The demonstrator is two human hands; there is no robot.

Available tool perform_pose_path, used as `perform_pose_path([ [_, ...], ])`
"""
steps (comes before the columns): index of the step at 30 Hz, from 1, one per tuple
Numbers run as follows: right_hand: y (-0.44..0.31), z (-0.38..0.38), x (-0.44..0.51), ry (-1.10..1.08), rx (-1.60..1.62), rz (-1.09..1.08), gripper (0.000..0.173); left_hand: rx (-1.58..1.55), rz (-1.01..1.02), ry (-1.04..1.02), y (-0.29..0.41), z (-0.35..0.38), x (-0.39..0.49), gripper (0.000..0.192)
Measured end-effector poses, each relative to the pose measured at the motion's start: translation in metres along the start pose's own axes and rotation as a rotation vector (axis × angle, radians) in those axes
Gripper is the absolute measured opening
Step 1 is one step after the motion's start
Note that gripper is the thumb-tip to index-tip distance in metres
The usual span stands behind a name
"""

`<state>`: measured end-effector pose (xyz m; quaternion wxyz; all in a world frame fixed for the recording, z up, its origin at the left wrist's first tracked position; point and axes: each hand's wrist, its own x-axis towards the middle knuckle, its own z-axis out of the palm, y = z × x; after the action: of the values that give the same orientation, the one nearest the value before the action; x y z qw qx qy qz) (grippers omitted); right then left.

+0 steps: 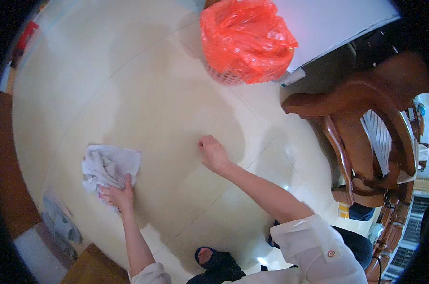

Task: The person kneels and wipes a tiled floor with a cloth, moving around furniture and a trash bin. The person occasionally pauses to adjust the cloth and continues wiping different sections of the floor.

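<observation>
A white terry cloth (110, 163) lies crumpled on the cream tiled floor (157, 106), its right part spread flatter. My left hand (118, 195) grips the cloth's lower edge, with the thumb laid over it and the fingers partly in its folds. Off to the right, my right hand (213, 153) hangs over the floor in a loose fist. Nothing shows in that fist, though its palm side is hidden.
A basket (225, 76) draped with a red plastic bag (248, 39) stands ahead, with a white bottle (293, 77) beside it. Carved wooden furniture (342, 149) rises at right. Grey slippers (62, 220) lie at left near a brown box-like object (95, 268). My slippered foot (205, 256) is below.
</observation>
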<state>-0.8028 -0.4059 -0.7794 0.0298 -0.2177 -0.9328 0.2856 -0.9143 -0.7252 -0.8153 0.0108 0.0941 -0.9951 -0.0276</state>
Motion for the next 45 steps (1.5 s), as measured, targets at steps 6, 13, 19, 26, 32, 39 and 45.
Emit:
perform_pose_path([
  [6, -0.046, -0.207, 0.089, 0.708, 0.189, -0.299, 0.007, -0.067, 0.201, -0.034, 0.085, 0.012, 0.049, 0.076],
  [13, -0.014, -0.224, 0.073, 0.558, -0.036, -0.370, 0.020, -0.159, 0.825, -0.279, 0.257, -0.005, 0.015, 0.063],
  [19, 0.068, -0.123, -0.115, 0.244, 0.563, 0.528, 0.028, -0.125, 1.457, -0.469, 0.309, -0.038, -0.151, 0.056],
  [26, 0.051, -0.116, -0.188, 0.368, 1.924, 0.962, 0.047, -0.644, 1.468, -1.071, 0.258, -0.095, -0.244, 0.063],
  [32, 0.164, -0.202, -0.226, 0.709, 1.633, 0.919, 0.037, -1.106, 1.405, -0.978, 0.333, -0.110, -0.214, 0.060],
  [39, 0.284, -0.234, -0.370, 1.011, 0.355, 1.104, 0.078, -0.100, 0.613, -0.485, 0.352, -0.013, -0.145, 0.072],
  [45, 0.316, -0.179, -0.360, 0.487, -0.278, 0.903, 0.096, -0.116, 0.530, -0.076, 0.291, 0.023, -0.153, 0.078],
])
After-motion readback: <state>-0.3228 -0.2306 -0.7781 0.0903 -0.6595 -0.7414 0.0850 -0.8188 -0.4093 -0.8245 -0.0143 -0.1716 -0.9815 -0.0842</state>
